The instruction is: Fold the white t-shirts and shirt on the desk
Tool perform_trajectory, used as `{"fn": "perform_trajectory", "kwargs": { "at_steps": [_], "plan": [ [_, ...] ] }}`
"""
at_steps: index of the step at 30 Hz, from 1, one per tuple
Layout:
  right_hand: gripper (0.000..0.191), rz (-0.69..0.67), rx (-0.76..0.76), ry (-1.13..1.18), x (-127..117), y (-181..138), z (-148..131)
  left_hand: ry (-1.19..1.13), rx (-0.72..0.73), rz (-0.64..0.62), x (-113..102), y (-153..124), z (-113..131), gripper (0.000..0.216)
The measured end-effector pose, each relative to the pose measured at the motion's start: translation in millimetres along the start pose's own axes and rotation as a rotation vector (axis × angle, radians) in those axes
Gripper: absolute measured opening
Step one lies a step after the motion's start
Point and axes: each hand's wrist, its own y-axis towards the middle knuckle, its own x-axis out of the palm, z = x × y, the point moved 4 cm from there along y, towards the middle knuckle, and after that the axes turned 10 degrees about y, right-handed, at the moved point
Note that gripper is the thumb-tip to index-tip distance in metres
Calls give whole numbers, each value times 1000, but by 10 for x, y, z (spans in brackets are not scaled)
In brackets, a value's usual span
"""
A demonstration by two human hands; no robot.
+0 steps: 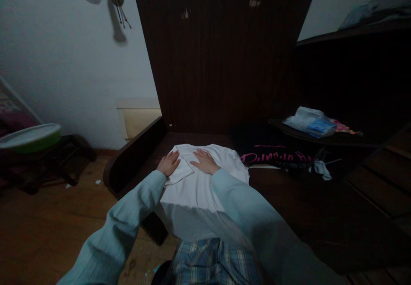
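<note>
A white short-sleeved shirt [199,190] lies spread over the dark wooden surface, its lower part hanging over the front edge toward my lap. My left hand [169,163] rests flat on the sleeve at the left, fingers stretched out. Pressed on the upper middle of the cloth is my right hand [205,161], palm down with its fingers spread. Neither hand grips anything. Some wrinkles run down the fabric below my right hand.
Dark folded cloth with pink lettering [276,156] lies right of the shirt. A shelf beyond it bears a blue-and-white plastic packet [310,122]. A raised wooden side [135,152] bounds the surface at left. A green-rimmed basin [32,137] rests on a stool farther left.
</note>
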Motion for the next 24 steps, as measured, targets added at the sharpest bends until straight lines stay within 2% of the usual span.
{"fn": "perform_trajectory", "kwargs": {
  "at_steps": [5, 8, 12, 17, 21, 24],
  "plan": [
    [68, -47, -45, 10, 15, 29, 5, -14, -66, 20, -42, -46, -106, 39],
    [68, -54, -52, 8, 29, 47, 22, -46, -69, 75, -84, -41, -129, 37],
    [67, -58, -47, 4, 29, 43, 21, 35, -212, 173, -186, -47, -205, 30],
    [65, -45, -44, -10, 10, 24, 1, 112, -280, 119, -258, -19, -258, 23],
    [65, -48, -45, -16, 16, 29, 0, 59, -226, 57, -342, 187, -296, 22],
    [64, -44, -39, -20, 19, 28, 0, -36, -72, 65, -409, 432, -242, 22]
  ]
}}
